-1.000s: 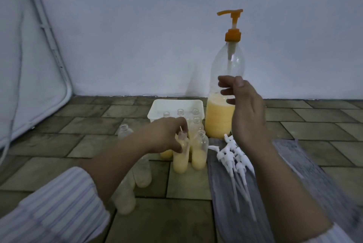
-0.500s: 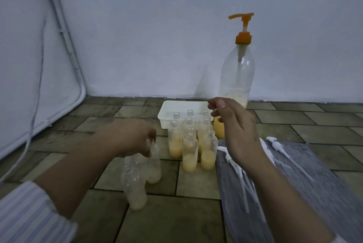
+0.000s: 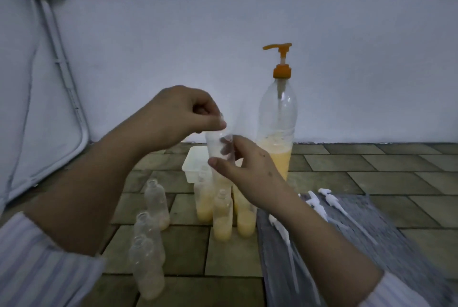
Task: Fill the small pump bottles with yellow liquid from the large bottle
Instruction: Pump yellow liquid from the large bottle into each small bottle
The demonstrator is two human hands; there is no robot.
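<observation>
Both hands hold one small clear bottle [image 3: 218,144] up in the air — the left hand [image 3: 178,113] pinches its neck from above, while the right hand [image 3: 247,165] curls its fingers around the body. Just behind the right fingers stands the big pump bottle [image 3: 277,133], part full of yellow liquid — below them, filled small bottles [image 3: 223,217] on the floor.

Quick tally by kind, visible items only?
large bottle: 1
held small bottle: 1
near-empty small bottles, left: 3
yellow-filled small bottles: 3 clear, more hidden behind the right hand
white pump heads: at least 3
white tray: 1
Total: 12 countable
</observation>
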